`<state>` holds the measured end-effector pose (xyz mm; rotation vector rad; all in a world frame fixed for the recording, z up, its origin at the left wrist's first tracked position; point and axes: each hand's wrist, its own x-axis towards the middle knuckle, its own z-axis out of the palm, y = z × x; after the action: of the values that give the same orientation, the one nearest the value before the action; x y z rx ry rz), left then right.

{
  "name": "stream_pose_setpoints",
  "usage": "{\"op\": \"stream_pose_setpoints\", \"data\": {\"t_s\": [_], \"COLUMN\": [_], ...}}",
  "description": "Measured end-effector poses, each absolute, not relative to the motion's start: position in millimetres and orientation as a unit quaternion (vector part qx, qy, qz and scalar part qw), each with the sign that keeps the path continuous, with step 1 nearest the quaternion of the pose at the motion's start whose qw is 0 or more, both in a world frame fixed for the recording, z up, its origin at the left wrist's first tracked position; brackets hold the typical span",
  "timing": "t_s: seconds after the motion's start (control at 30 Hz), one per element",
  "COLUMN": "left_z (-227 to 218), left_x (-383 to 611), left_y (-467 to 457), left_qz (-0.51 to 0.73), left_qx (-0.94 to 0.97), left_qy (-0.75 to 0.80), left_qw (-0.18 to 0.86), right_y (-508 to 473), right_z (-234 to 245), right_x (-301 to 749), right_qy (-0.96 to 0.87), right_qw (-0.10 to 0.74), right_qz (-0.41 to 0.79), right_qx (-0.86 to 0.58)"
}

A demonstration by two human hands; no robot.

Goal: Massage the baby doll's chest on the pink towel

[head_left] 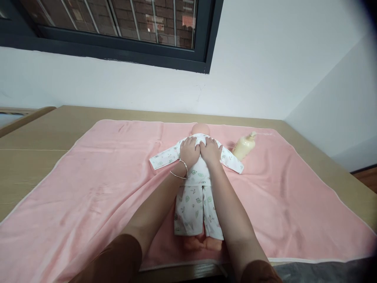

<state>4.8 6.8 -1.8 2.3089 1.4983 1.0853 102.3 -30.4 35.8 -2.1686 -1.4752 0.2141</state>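
Note:
A baby doll (198, 177) in a white printed top and trousers lies on a pink blanket (118, 177), its head at the far side and its feet toward me. Both sleeves spread out to the sides. My left hand (190, 151) rests flat on the upper part of the top, fingers pointing away from me, a bangle around the wrist. Beside it, my right hand (210, 150) lies on the other side of the top, fingers stretched out. The thumbs come close together at the middle. Neither hand grips anything.
A bottle of pale yellow liquid (244, 146) with a pump top lies on the blanket, right of the doll. The blanket covers much of a wooden table (38, 137). Behind it are a white wall (250, 78) and a dark-framed window (203, 59).

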Motion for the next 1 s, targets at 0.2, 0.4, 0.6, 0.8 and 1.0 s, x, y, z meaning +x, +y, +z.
{"op": "stream_pose_setpoints", "data": {"t_s": [0.2,0.4,0.6,0.8,1.0], "left_z": [1,3,2,-2,-1], "left_x": [5,4,5,6,5], "left_y": [3,-8,-7,4,3], "left_qz": [0.394,0.433,0.425,0.372,0.402], "left_qx": [0.773,0.744,0.735,0.767,0.761], "left_qy": [0.493,0.508,0.528,0.517,0.503], "left_qw": [0.070,0.033,0.031,0.076,0.073], "right_y": [-33,-42,-41,-33,-35], "right_z": [38,43,42,37,38], "right_x": [103,96,96,103,105], "right_qy": [-0.560,-0.469,-0.482,-0.549,-0.576], "right_qw": [0.265,0.276,0.294,0.264,0.251], "right_qz": [0.025,0.009,0.005,0.051,0.053], "right_qx": [-0.784,-0.839,-0.826,-0.791,-0.777]}}
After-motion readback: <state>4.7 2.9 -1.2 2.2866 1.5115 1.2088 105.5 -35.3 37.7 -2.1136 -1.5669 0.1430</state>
